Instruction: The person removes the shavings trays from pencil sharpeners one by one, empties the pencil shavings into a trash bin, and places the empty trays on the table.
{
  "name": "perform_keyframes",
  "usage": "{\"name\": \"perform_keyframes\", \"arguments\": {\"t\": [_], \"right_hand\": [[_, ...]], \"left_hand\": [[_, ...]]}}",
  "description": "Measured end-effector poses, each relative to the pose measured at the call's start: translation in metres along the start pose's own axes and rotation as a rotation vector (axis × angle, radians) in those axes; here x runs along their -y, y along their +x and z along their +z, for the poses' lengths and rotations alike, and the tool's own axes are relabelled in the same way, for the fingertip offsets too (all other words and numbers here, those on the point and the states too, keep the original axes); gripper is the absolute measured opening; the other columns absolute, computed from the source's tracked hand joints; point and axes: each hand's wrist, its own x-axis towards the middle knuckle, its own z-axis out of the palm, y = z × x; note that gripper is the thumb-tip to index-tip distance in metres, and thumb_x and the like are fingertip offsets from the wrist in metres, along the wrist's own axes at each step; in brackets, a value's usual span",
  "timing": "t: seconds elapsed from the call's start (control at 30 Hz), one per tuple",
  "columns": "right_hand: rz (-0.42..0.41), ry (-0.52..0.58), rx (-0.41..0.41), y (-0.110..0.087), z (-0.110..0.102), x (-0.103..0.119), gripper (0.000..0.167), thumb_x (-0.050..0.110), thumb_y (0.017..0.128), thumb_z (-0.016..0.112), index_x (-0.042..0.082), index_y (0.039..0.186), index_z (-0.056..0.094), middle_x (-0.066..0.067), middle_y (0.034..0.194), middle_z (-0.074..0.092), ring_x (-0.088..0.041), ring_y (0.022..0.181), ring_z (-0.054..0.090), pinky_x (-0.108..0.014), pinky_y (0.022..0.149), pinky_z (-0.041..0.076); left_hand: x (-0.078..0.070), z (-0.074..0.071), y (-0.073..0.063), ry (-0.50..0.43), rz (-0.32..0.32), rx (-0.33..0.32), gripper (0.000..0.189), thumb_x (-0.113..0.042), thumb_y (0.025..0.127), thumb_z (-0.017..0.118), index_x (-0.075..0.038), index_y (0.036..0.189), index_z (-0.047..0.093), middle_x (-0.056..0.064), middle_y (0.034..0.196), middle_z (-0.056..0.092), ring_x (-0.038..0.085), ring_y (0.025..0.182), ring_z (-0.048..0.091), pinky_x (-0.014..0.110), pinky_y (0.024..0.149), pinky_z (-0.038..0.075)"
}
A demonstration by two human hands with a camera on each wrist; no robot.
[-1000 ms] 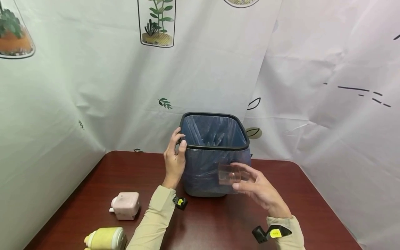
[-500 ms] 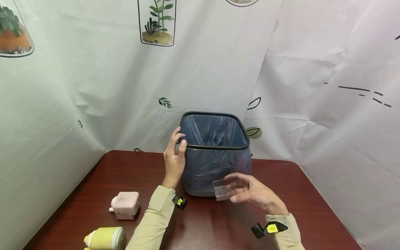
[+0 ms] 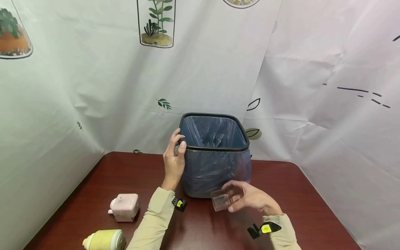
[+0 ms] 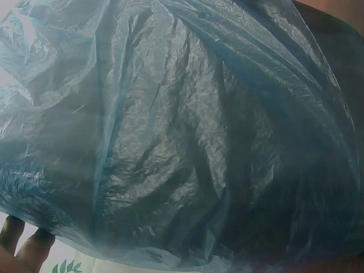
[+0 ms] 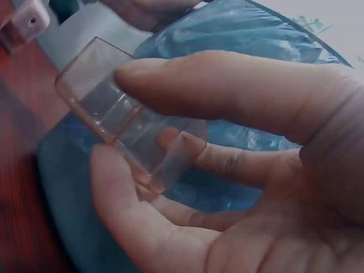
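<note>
A dark trash can [image 3: 215, 148] with a blue translucent liner bag [image 3: 215, 170] folded over its sides stands upright on the table. My left hand [image 3: 173, 163] grips its rim at the left corner. In the left wrist view the liner fills most of the picture, and a few fingers [image 4: 35, 247] show at the lower left. Low in front of the can, my right hand [image 3: 252, 198] holds a small clear plastic box [image 3: 220, 200] between thumb and fingers. Close up in the right wrist view, the box [image 5: 102, 91] is tilted, with nothing visible inside.
To the left on the reddish-brown table [image 3: 137, 170] lie a pink boxy object [image 3: 125, 207] with a white stub and a yellow rounded object [image 3: 104, 239], partly cut off. A printed white cloth [image 3: 200, 76] hangs behind the table and along both sides.
My right hand has moved down and slightly left with the clear plastic box, from the can's front side to near its base. The left hand stays on the rim.
</note>
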Motion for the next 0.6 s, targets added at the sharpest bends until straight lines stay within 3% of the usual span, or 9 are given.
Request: {"name": "perform_keyframes", "arguments": {"t": [0.3,0.6], "right_hand": [[0.021,-0.068,0.027,0.003,0.001,-0.007,0.061,-0.004,0.067,0.075,-0.005,0.12,0.045,-0.017,0.097,0.055,-0.024,0.08,0.063,-0.036,0.069,0.053],[0.011,-0.158,-0.008,0.008,0.002,-0.011,0.059,-0.005,0.063,0.076,-0.007,0.115,0.048,-0.016,0.089,0.054,-0.02,0.076,0.054,-0.03,0.062,0.051]], "left_hand": [[0.0,0.0,-0.001,-0.003,0.004,0.0,0.023,-0.007,0.09,0.049,0.001,0.11,0.058,0.021,0.132,0.048,0.031,0.112,0.053,0.033,0.076,0.045],[-0.001,0.001,0.0,-0.012,0.0,0.002,0.024,-0.007,0.089,0.049,0.001,0.11,0.057,0.022,0.132,0.047,0.034,0.115,0.051,0.038,0.079,0.044]]}}
